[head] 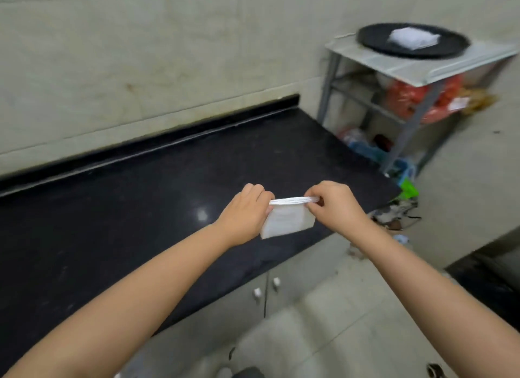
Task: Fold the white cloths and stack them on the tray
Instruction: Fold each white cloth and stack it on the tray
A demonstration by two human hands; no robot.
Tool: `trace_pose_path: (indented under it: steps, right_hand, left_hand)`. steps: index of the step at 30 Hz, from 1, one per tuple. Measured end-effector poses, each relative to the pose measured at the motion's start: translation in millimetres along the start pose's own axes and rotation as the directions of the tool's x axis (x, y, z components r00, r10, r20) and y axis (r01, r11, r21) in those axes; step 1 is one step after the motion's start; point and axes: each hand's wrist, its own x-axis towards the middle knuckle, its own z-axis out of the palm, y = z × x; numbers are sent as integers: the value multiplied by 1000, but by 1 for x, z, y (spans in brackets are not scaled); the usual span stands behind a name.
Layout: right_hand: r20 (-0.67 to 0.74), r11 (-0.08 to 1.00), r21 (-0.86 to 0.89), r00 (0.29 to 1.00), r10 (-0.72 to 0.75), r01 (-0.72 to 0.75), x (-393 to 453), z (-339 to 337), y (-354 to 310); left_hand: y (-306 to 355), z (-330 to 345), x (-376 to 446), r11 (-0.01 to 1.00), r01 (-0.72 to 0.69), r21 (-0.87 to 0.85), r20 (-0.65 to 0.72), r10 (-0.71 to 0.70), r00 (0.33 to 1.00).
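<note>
A small folded white cloth (288,218) hangs in the air above the front edge of the black counter (140,208). My left hand (244,211) pinches its upper left corner and my right hand (334,204) pinches its upper right corner, so the folded top edge is stretched between them. Far to the right, a round black tray (374,41) lies on top of a metal rack (416,70). A stack of folded white cloths (412,38) sits in the tray's middle, blurred.
The rack's lower shelves hold red bags (408,101) and other clutter. Loose items lie on the floor (394,217) beside the counter's right end. Cabinet doors with white knobs (266,289) are under the counter. A tiled wall runs behind.
</note>
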Motion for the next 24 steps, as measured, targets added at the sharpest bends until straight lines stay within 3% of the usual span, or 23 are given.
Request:
trace_pose_path:
  steps: [5, 13, 20, 24]
  right_hand:
    - [-44, 993, -118, 999, 15, -20, 35, -91, 80]
    - [-76, 982, -191, 997, 1, -16, 132, -219, 207]
    - [-111, 987, -159, 994, -20, 2, 243, -323, 294]
    - [-105, 999, -36, 994, -12, 8, 299, -363, 332]
  left_hand:
    - [41, -5, 130, 996, -50, -73, 101, 57, 993]
    - [79, -6, 343, 973, -130, -192, 20, 136, 990]
    - [94, -19, 513, 977, -101, -190, -16, 99, 995]
    - [97, -25, 584, 985, -36, -171, -6, 35, 999]
